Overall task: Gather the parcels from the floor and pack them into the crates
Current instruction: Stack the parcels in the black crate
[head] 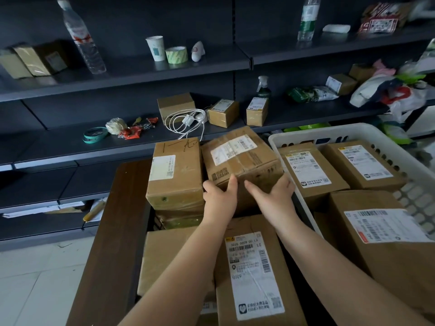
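Grip: my left hand (217,198) and right hand (273,196) both clutched the tilted parcel (240,158) | place: just left of white crate (329,130)

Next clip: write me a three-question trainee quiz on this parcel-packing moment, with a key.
1. True or false: both hands hold the same parcel.
2. What colour is the crate on the right? A) white B) blue C) black
3. Fill in: the coiled charging cable lies on the ____.

Key:
1. True: the left hand and right hand hold the tilted parcel.
2. A: the crate is white.
3. Shelf: the cable lies on the shelf.
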Demonstrator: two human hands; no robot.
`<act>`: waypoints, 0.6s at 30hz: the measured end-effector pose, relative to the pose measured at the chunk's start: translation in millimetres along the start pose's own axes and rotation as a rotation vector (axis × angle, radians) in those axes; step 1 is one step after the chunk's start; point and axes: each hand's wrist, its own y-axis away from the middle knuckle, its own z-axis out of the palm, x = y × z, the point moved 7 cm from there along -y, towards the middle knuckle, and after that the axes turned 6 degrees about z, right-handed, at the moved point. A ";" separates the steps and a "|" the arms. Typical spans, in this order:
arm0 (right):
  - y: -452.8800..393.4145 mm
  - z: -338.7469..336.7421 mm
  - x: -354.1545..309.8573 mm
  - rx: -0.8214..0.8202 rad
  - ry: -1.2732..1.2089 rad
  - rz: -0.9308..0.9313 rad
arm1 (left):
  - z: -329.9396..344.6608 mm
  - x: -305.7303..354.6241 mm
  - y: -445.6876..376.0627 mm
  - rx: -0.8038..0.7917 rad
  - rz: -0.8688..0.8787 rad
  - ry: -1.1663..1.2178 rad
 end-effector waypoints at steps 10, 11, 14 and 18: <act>53.7 1.0 -86.9 -0.113 -0.402 -0.361 | -102.4 114.5 44.8 0.222 0.616 0.110; 57.0 8.4 -96.7 -0.143 -0.368 -0.404 | -118.3 112.3 42.6 0.249 0.618 0.131; 61.1 39.7 -103.6 -0.246 -0.215 -0.445 | -150.4 82.7 31.4 0.277 0.536 0.227; 57.3 71.8 -76.5 -0.340 0.036 -0.373 | -153.9 18.9 18.9 0.218 0.292 0.225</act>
